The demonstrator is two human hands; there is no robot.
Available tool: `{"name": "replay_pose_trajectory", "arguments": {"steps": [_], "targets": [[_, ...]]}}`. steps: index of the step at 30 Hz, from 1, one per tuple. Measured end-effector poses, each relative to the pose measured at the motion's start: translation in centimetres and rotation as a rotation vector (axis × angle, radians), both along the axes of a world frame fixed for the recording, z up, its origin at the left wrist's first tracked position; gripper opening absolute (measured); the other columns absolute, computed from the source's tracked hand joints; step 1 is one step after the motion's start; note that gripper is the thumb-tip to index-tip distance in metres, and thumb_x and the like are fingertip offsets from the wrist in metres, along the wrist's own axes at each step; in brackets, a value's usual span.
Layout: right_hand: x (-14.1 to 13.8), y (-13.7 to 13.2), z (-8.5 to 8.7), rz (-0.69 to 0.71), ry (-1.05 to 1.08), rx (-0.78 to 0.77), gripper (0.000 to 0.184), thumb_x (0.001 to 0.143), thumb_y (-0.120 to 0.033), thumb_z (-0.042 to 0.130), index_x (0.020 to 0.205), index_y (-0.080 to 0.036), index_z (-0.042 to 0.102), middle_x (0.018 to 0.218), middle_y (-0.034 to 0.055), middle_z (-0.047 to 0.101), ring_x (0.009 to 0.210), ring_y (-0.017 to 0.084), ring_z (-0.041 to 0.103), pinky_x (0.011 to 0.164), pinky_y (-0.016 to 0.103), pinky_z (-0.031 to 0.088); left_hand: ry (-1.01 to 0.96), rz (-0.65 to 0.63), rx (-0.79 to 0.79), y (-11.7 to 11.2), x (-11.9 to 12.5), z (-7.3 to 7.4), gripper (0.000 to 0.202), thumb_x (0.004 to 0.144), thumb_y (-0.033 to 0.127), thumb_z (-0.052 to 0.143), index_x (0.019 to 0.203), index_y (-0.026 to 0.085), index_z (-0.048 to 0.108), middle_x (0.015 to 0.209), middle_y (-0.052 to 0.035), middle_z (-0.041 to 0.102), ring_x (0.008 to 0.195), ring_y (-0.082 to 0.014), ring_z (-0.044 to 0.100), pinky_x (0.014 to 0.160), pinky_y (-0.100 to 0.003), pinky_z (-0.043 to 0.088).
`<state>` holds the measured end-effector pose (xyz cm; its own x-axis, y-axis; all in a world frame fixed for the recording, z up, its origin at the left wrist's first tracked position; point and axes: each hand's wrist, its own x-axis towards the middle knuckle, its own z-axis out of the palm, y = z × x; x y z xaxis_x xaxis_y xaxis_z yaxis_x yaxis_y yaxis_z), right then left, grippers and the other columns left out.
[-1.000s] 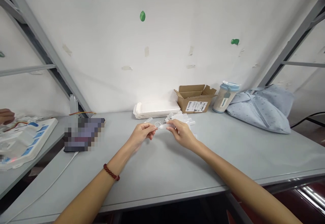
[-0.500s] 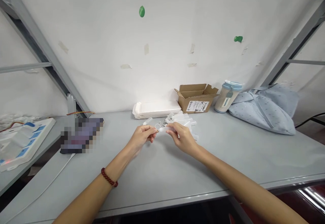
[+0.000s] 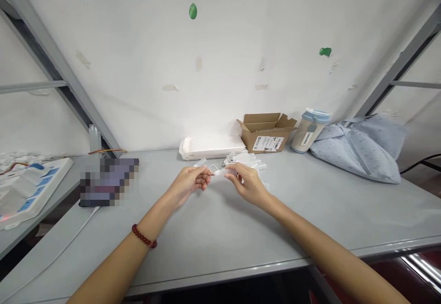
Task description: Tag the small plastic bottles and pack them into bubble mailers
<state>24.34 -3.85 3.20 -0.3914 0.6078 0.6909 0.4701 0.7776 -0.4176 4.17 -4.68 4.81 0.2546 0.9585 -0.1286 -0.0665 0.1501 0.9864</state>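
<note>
My right hand (image 3: 248,183) pinches a translucent white plastic tube (image 3: 219,172) whose narrow end points left. The fingers of my left hand (image 3: 191,181) are closed at that end; whatever lies between them is too small to make out. A thin white loop (image 3: 213,166) rises just behind the tube's tip. Behind my right hand lies a pile of similar translucent tubes (image 3: 246,158), partly hidden by it. Another loose tube (image 3: 200,162) lies on the table just beyond my left hand.
At the back stand a stack of white trays (image 3: 213,147), an open cardboard box (image 3: 267,134) and a blue-lidded tumbler (image 3: 308,132). A light-blue cloth bag (image 3: 354,152) lies at right. Leftward are a blurred-out phone-like device (image 3: 119,180), its cable (image 3: 65,256) and a power strip (image 3: 31,194).
My left hand has moved slightly left, and its fingers look a little looser at the tube's tip. My right hand keeps its pinch on the tube. The view has shifted slightly.
</note>
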Motion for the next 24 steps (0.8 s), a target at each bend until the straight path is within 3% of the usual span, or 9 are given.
{"name": "replay_pose_trajectory", "arguments": {"steps": [8,16,20,24], "targets": [[0.1,0.1,0.2,-0.013,0.03,-0.065,0.02,0.09,-0.031,0.046,0.095,-0.017,0.059,0.071,0.0034,0.059,0.061,0.013,0.052,0.054,0.025,0.041,0.126,-0.01,0.062,-0.3,0.1,0.6,0.027,0.077,0.038,0.058,0.071,0.012,0.065,0.068,-0.0015,0.057,0.056,-0.0085,0.049,0.058,-0.024,0.041],[0.0,0.0,0.0,-0.016,-0.007,-0.05,0.018,0.089,-0.028,0.047,0.095,-0.016,0.059,0.072,0.0038,0.061,0.061,0.014,0.054,0.056,0.025,0.043,0.127,-0.039,0.076,-0.3,-0.1,0.3,0.024,0.073,0.036,0.063,0.065,0.013,0.063,0.063,-0.0011,0.056,0.054,-0.0092,0.048,0.057,-0.025,0.041],[0.1,0.2,0.0,0.002,-0.043,-0.13,0.017,0.088,-0.027,0.048,0.098,-0.017,0.057,0.076,0.0041,0.062,0.064,0.014,0.056,0.058,0.026,0.044,0.194,-0.069,0.096,0.2,-0.8,0.7,0.023,0.071,0.036,0.063,0.066,0.013,0.065,0.063,-0.001,0.056,0.054,-0.0097,0.049,0.058,-0.025,0.042],[0.6,1.0,0.1,-0.028,-0.095,-0.189,0.021,0.088,-0.02,0.046,0.108,-0.018,0.05,0.091,0.0058,0.063,0.075,0.016,0.058,0.063,0.027,0.046,0.3,0.14,0.193,1.2,-2.6,1.2,0.023,0.067,0.036,0.063,0.068,0.013,0.067,0.062,-0.0013,0.057,0.054,-0.0102,0.049,0.056,-0.024,0.042]]}}
